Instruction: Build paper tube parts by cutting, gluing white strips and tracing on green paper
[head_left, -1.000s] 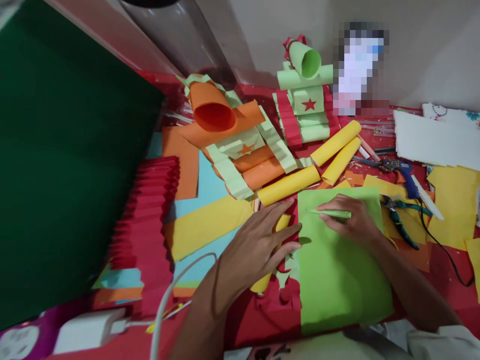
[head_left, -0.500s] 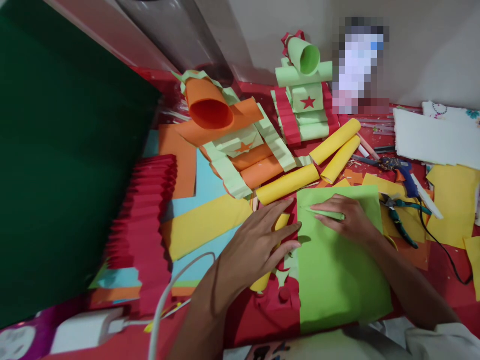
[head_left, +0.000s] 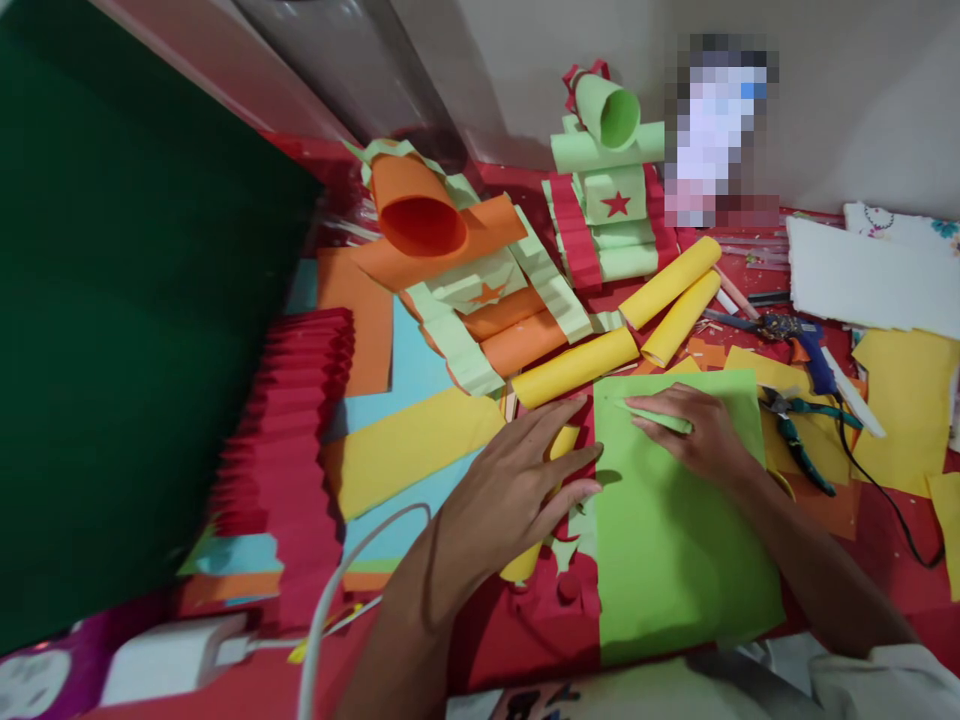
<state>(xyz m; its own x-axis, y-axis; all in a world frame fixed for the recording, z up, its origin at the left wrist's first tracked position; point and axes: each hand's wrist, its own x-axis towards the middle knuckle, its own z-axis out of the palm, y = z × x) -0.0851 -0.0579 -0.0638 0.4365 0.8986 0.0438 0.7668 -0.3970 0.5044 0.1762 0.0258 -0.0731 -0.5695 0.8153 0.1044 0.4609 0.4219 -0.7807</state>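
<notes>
A sheet of green paper (head_left: 690,560) lies in front of me on the red table. My right hand (head_left: 694,430) is closed around a slim light green pen (head_left: 664,417), its tip close to the sheet's upper left; whether it touches, I cannot tell. My left hand (head_left: 517,485) has its fingers spread and holds nothing. Its fingertips reach the sheet's left edge. Under and beside that hand lies a yellow paper roll (head_left: 523,567), partly covered. More yellow paper rolls (head_left: 576,368) lie just beyond the sheet.
Behind stand an orange paper figure (head_left: 420,215) and a green one (head_left: 615,195) with a red star. Pleated red paper (head_left: 300,450) lies left. Pliers (head_left: 802,450), a glue gun (head_left: 806,340) and yellow sheets (head_left: 904,410) are at right. A white cable (head_left: 322,610) crosses near my left forearm.
My right hand has shifted slightly to the right with the pen. My left hand and the green sheet look unmoved.
</notes>
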